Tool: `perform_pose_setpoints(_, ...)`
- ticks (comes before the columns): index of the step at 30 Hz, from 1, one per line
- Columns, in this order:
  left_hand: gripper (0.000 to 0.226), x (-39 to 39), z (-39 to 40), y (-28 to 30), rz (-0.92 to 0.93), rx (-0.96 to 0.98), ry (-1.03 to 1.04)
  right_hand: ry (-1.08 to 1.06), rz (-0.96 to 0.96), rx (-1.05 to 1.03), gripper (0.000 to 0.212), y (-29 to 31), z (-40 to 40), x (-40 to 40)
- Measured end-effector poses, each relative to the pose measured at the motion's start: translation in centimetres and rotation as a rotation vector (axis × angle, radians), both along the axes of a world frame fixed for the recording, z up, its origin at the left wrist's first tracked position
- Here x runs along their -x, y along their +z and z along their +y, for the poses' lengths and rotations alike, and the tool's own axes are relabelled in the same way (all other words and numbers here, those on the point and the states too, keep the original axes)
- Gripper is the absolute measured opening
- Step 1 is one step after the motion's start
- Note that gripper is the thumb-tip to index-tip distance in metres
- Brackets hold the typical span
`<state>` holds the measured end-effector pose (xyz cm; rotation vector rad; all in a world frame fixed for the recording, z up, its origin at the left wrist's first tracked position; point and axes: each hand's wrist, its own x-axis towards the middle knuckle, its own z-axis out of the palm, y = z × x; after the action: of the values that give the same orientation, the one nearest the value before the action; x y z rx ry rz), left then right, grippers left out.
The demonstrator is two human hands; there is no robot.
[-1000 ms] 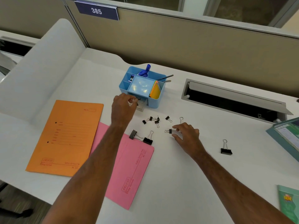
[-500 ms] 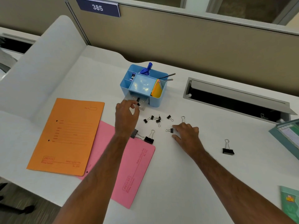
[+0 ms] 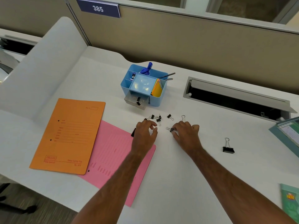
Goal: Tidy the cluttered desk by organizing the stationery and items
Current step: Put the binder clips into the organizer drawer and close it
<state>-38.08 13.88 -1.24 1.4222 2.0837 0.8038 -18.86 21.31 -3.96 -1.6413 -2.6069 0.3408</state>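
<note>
Binder clip (image 3: 171, 129) pinched by right hand (image 3: 186, 133); left hand (image 3: 144, 135) curled, seemingly empty.

Your left hand (image 3: 144, 135) has pulled back from the open drawer (image 3: 135, 102) of the blue organizer (image 3: 155, 101) to the scattered binder clips (image 3: 156, 118), covering the large clip on the pink folder (image 3: 113, 152). Two small clips (image 3: 138, 101) now lie in the drawer.

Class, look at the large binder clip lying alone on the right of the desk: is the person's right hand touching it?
Apart. The head view shows bare white desk between the right hand and the large binder clip.
</note>
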Motion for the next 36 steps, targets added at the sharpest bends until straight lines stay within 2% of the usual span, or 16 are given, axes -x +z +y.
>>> perform_pose_setpoints(6, 0.016, -1.1, 0.2, -0.1, -0.003, 0.037, -0.057, 0.055, -0.006, -0.035, 0.013, 0.0, -0.2, -0.2)
perform_pose_setpoints(17, 0.024, -2.6, 0.4, 0.4, -0.275, 0.108, -0.058, 0.117, 0.295, -0.018, 0.021, 1.7, -1.3, 0.1)
perform_pose_setpoints(23, 0.032, -1.7, 1.4, 1.7, -0.27, 0.191, -0.043, 0.103, 0.358, 0.016, 0.021, 2.1, -1.2, 0.6)
perform_pose_setpoints(25, 0.033, -1.1, 1.6, 2.0, -0.266, 0.205, -0.033, 0.088, 0.37, 0.041, 0.026, 2.1, -0.9, 0.7)
perform_pose_setpoints(28, 0.032, -0.1, 2.1, 2.8, -0.259, 0.17, 0.034, 0.046, 0.401, 0.073, 0.035, 1.8, -0.5, 0.6)
perform_pose_setpoints(32, 0.03, 2.1, 3.5, 4.5, -0.348, 0.023, 0.253, -0.016, 0.414, 0.106, 0.031, 1.3, -0.1, -0.3)
perform_pose_setpoints(36, 0.031, 5.6, 5.7, 5.0, -0.28, -0.066, 0.393, -0.056, 0.405, 0.112, 0.027, 0.9, 0.2, -1.0)
